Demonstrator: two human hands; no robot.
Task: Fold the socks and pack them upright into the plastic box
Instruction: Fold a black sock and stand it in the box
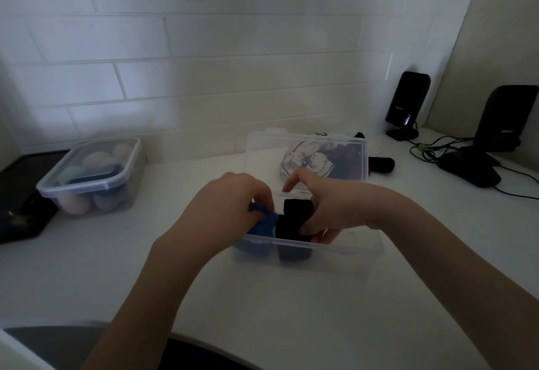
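Both hands (230, 209) (329, 209) seemingly grip socks (294, 218) inside box's (335, 248) left end.

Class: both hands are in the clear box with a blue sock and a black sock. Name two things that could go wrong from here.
1. The black sock, held by the right hand, stands beside empty space, so it may topple once released.
2. The left hand pinches the blue sock at its top; its fold might loosen inside the plastic box.
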